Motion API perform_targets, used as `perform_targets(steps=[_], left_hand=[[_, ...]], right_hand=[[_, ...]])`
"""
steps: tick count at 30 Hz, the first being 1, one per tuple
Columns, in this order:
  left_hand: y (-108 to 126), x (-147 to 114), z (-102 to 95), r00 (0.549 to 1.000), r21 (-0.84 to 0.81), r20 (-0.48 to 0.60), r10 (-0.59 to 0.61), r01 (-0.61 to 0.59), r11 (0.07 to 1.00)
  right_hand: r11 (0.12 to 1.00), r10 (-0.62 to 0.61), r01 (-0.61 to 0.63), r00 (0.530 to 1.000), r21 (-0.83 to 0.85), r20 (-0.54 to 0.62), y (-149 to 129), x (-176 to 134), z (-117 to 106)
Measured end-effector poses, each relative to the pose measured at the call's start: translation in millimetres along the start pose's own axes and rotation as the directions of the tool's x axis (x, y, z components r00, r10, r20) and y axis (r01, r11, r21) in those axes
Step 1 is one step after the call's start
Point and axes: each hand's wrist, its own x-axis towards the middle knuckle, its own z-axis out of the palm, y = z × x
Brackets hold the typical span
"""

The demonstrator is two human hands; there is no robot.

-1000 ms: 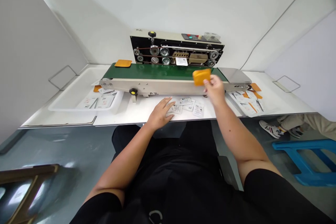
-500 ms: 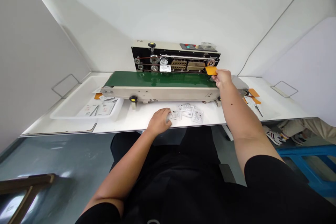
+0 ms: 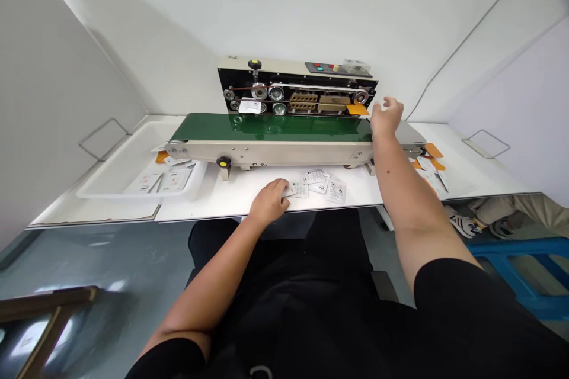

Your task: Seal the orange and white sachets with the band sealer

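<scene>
My right hand [image 3: 387, 118] is raised at the right end of the sealing machine [image 3: 299, 65], with its fingers apart and nothing in them. Just left of it, an orange packet [image 3: 357, 109] sticks out of the machine's sealing slot by itself. Further left in the machine, a white printed packet [image 3: 250, 106] hangs over the green conveyor belt [image 3: 267, 128]. On the white table, my left hand [image 3: 269, 201] grips the edge of a small white sachet [image 3: 291, 189] between thumb and fingers. Several printed sachets [image 3: 336, 190] lie to its right.
A white plastic tray [image 3: 104, 189] with several packets stands left of the conveyor. At the right end lie more orange and white packets [image 3: 433, 166]. A blue stool [image 3: 524, 266] and another person's shoes [image 3: 464, 225] are below the table on the right.
My right hand has let go of the orange packet and moved slightly right and up, fingers spreading. The white packet has travelled left along the machine. The left hand stays at the sachets.
</scene>
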Motion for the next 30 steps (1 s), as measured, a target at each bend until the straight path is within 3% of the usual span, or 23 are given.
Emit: perform_targets(steps=[2, 3, 5, 6, 8, 9, 10, 12, 17, 19, 24, 30], left_hand=[[-3.7, -0.8, 2.2, 0.994, -0.062, -0.104, 0.043, -0.050, 0.997], [-6.1, -1.0, 2.3, 0.983, -0.097, -0.173, 0.056, -0.074, 0.992], [-11.5, -1.9, 0.7, 0.952, -0.162, -0.305, 0.031, -0.084, 0.983], [-14.1, -2.6, -1.0, 0.936, -0.186, -0.352, 0.000, -0.070, 0.980], [-18.8, -4.5, -5.4, 0.914, -0.216, -0.403, -0.051, -0.041, 0.976], [-20.5, -5.4, -7.9, 0.911, -0.226, -0.409, -0.060, -0.037, 0.973], [-21.9, -6.1, -10.3, 0.913, -0.241, -0.404, -0.060, -0.043, 0.970], [-23.4, -6.6, -14.2, 0.929, -0.296, -0.369, -0.019, -0.098, 0.950], [-20.4, -5.2, -16.0, 0.956, -0.415, -0.248, 0.159, -0.253, 0.874], [-17.5, -5.2, -15.0, 0.965, -0.358, -0.225, 0.137, -0.213, 0.909], [-12.7, -5.5, -14.0, 0.969, -0.210, -0.238, 0.064, -0.116, 0.971], [-15.6, -4.0, -13.0, 0.973, -0.241, -0.230, 0.036, -0.093, 0.966]], right_hand=[[0.989, -0.149, 0.150, 0.984, -0.002, -0.095, -0.2, -52.4, -2.6], [0.975, -0.217, 0.220, 0.972, 0.020, -0.087, 0.9, -85.4, -2.0], [0.951, -0.280, 0.260, 0.953, 0.166, 0.113, 5.6, -155.6, 3.5], [0.944, -0.284, 0.219, 0.921, 0.247, 0.268, 8.7, -188.2, 8.1], [0.934, -0.244, 0.026, 0.774, 0.357, 0.584, 14.9, -238.9, 18.5], [0.925, -0.216, -0.079, 0.694, 0.371, 0.686, 17.4, -255.2, 23.4], [0.914, -0.186, -0.168, 0.634, 0.369, 0.751, 19.3, -265.4, 27.5], [0.893, -0.139, -0.278, 0.579, 0.355, 0.803, 20.5, -272.0, 32.4], [0.884, -0.162, -0.339, 0.425, 0.323, 0.891, 14.7, -264.7, 29.5], [0.870, -0.144, -0.372, 0.434, 0.323, 0.889, 13.5, -263.2, 26.1], [0.809, 0.014, -0.466, 0.624, 0.358, 0.781, 14.9, -242.6, 9.4], [0.796, 0.027, -0.419, 0.746, 0.437, 0.666, 12.1, -210.6, -15.0]])
